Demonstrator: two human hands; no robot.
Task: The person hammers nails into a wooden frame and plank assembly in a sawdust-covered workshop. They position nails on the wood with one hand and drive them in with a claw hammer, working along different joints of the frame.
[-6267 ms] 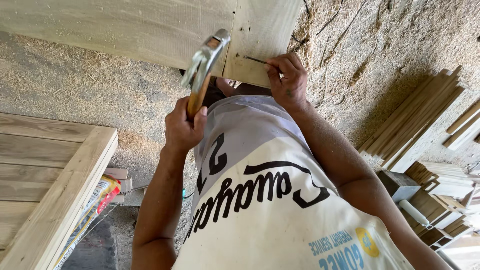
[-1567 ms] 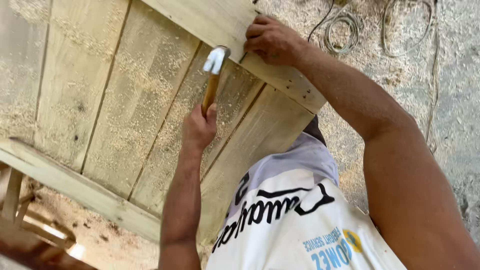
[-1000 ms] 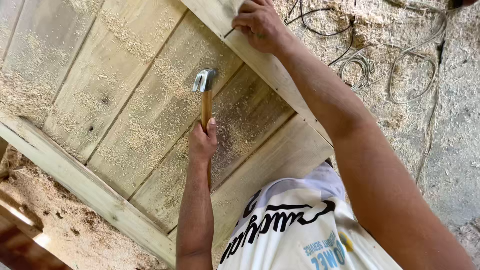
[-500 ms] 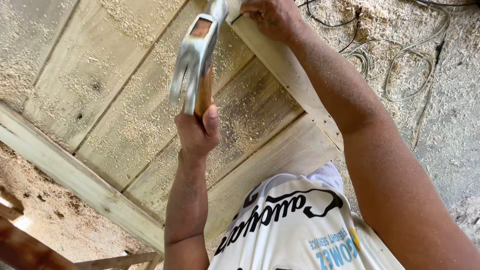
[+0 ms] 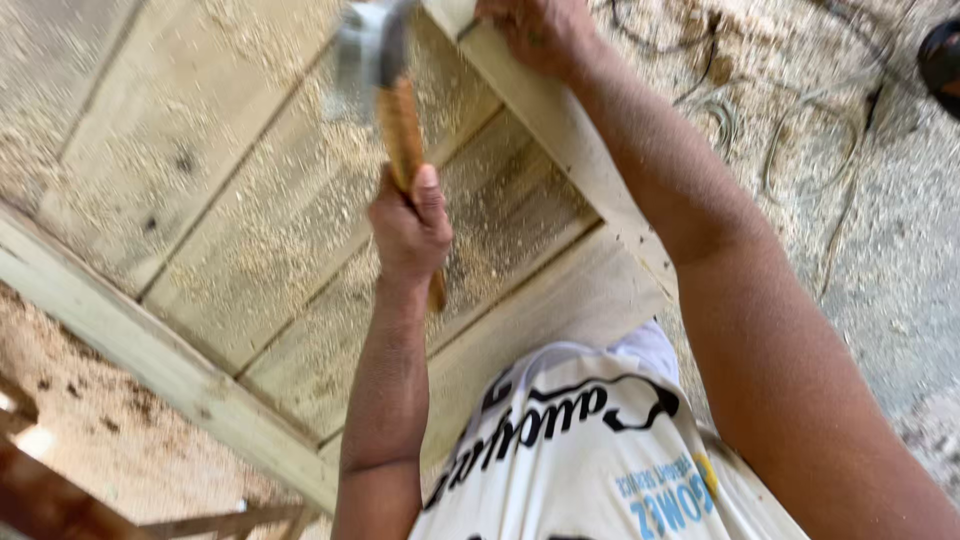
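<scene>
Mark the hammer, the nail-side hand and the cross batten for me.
hammer (image 5: 400, 120): head view, on the wooden handle above the fist.
right hand (image 5: 535, 30): head view, on the back of the hand.
cross batten (image 5: 560, 130): head view, on its pale top face.

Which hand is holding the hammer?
The left hand grips the hammer by its wooden handle. The right hand rests on the wooden batten instead.

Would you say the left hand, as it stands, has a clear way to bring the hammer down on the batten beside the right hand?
Probably yes: the left hand holds the hammer raised just beside the batten, with nothing between; only the right hand lies close.
</scene>
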